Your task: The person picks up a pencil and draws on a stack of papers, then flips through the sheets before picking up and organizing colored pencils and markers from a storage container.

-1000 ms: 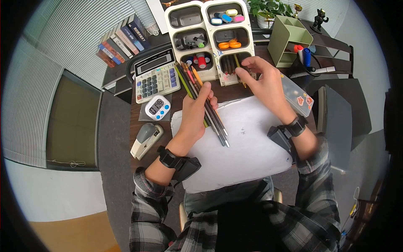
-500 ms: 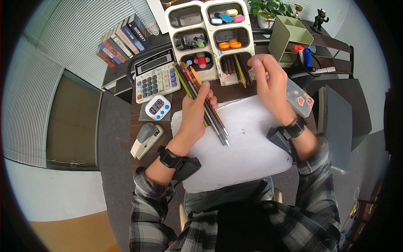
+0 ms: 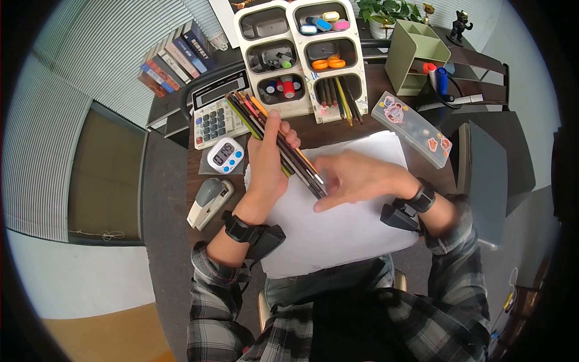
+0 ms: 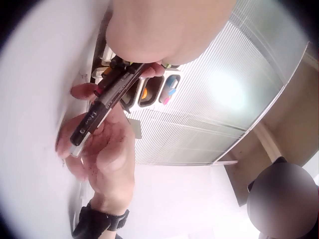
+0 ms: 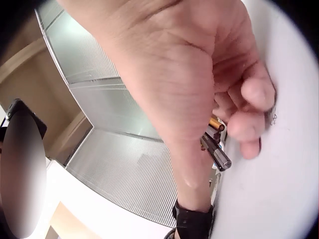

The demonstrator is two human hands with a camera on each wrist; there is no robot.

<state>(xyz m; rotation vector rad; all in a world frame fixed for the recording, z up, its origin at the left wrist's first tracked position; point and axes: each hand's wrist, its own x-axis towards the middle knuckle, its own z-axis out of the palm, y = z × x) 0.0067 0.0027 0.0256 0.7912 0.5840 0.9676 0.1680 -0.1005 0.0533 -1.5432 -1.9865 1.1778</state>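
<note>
A bundle of several pencils (image 3: 295, 158), dark ones with orange, pink and green among them, slants above the white paper (image 3: 350, 241). My left hand (image 3: 266, 163) grips it around the middle, thumb along the top. Spread around the bundle's lower ends is my right hand (image 3: 365, 178), thumb below and fingers above, curved loosely. In the left wrist view the dark pencil ends (image 4: 94, 117) lie in front of its palm. The right wrist view shows the pencil ends (image 5: 218, 152) beyond the thumb, partly hidden. Other pencils (image 3: 345, 105) stand in the desk organizer's front right compartment.
The white organizer (image 3: 306, 90) holds orange-handled scissors (image 3: 329, 63), highlighters (image 3: 325, 24) and markers. Calculator (image 3: 218, 123), timer (image 3: 226, 155) and stapler (image 3: 211, 203) line the left side. A sticker-covered clear case (image 3: 413, 130) and a green holder (image 3: 416, 57) are at right.
My right hand let go of pencils in the organizer compartment, drew back, and came down to the bundle's lower ends. My left hand shifted slightly up and left with the bundle.
</note>
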